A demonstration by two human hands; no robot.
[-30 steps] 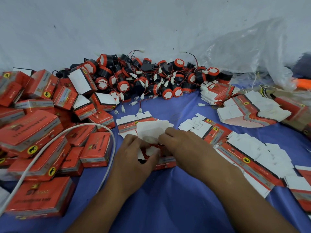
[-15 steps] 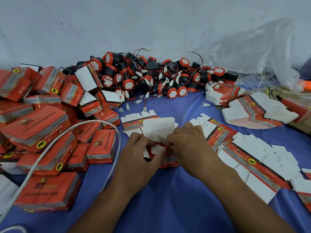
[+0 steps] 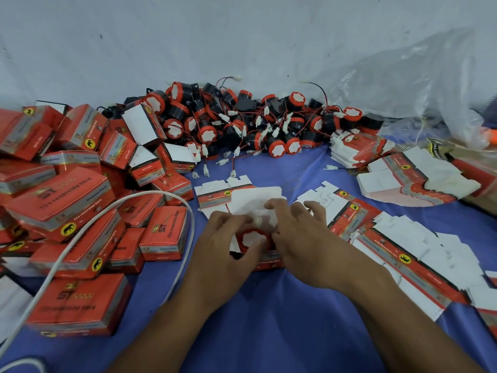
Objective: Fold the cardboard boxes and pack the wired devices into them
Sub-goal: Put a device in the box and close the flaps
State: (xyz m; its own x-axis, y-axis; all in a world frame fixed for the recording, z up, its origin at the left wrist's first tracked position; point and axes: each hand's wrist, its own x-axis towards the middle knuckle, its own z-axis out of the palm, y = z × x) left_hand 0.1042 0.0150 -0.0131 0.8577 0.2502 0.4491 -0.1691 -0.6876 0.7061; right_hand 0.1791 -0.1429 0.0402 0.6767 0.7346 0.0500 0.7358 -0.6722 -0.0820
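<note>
A small red cardboard box stands open on the blue cloth at the centre, its white lid flap raised. Inside it sits a round red device with a white face. My left hand grips the box's left side, thumb by the device's rim. My right hand holds the box's right side, its fingers curled over the flap and a white wire connector. A heap of wired red and black devices lies behind.
Packed red boxes are piled at the left, with a white cable arching over them. Flat unfolded box blanks spread at the right, with more stacks behind. A clear plastic bag lies at the far right.
The hands have parted a little, so the red device's white face now shows inside the open box. The camera has moved closer and slightly left.
</note>
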